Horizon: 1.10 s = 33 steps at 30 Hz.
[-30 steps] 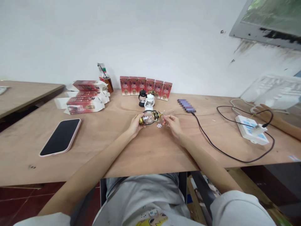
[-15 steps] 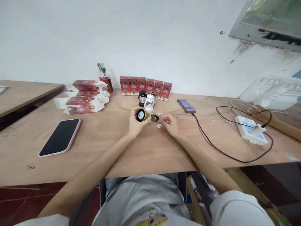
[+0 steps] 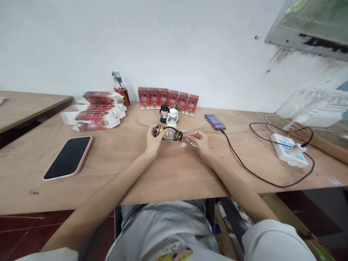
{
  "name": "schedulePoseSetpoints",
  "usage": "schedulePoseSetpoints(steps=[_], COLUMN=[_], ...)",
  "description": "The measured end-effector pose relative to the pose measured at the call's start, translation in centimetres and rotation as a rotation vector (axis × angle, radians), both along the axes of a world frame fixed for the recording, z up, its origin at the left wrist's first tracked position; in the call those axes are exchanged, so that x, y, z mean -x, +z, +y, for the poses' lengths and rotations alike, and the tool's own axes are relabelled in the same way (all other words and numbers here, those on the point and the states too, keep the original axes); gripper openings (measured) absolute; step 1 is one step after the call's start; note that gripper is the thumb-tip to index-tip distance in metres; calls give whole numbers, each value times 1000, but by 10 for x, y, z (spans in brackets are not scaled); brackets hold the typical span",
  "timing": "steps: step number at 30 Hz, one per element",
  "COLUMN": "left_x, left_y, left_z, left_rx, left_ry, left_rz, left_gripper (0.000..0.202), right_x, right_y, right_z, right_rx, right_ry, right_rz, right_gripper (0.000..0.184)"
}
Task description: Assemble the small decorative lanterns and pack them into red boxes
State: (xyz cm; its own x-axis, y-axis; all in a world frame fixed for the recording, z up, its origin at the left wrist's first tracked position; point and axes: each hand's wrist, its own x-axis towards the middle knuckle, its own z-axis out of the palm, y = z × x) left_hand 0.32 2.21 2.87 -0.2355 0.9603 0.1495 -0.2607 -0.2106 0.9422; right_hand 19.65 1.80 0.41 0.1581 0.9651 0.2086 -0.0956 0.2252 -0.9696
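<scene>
My left hand [image 3: 153, 140] is wrapped round the base of a small black-and-gold lantern [image 3: 170, 134], which lies on its side in the air with its clear globe facing me. Its top end points at my right hand [image 3: 199, 140], whose fingertips are pinched together just off the cap. What they hold is too small to make out. Small white pieces [image 3: 183, 144] lie on the table under the lantern's top, and thin chain-like strands [image 3: 193, 130] lie behind my right fingers. Behind the held lantern stand a white lantern [image 3: 172, 116] and a black lantern [image 3: 164, 112], both upright.
Several red boxes [image 3: 164, 98] stand along the wall. Opened red cartons [image 3: 94, 119] and a phone [image 3: 68, 157] lie left, a bottle [image 3: 123, 95] behind. At right are another phone [image 3: 214, 122], a looping cable [image 3: 244, 166], a power strip [image 3: 288, 149] and another person's hand [image 3: 299, 131].
My left hand has turned the lantern, so its round base no longer faces me and the clear globe shows. My right hand stays pinched near the top, with more white pieces visible beneath it.
</scene>
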Motion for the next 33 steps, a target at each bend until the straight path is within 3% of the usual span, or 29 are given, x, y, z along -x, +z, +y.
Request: schedulePoseSetpoints(steps=[6, 15, 21, 33], left_x=[1, 0, 1, 0], left_y=[-3, -5, -11, -10], left_z=[0, -2, 4, 4], left_rx=[1, -46, -61, -71], left_ry=[17, -89, -52, -90], left_rz=[51, 92, 136, 135], left_gripper=[34, 38, 40, 42], right_x=[3, 2, 2, 0], right_y=[-1, -3, -4, -10], right_z=[-2, 0, 0, 0], right_rx=[-65, -51, -83, -132], right_ry=[11, -22, -28, -91], right_rz=[-81, -50, -78, -316], right_gripper=[28, 22, 16, 7])
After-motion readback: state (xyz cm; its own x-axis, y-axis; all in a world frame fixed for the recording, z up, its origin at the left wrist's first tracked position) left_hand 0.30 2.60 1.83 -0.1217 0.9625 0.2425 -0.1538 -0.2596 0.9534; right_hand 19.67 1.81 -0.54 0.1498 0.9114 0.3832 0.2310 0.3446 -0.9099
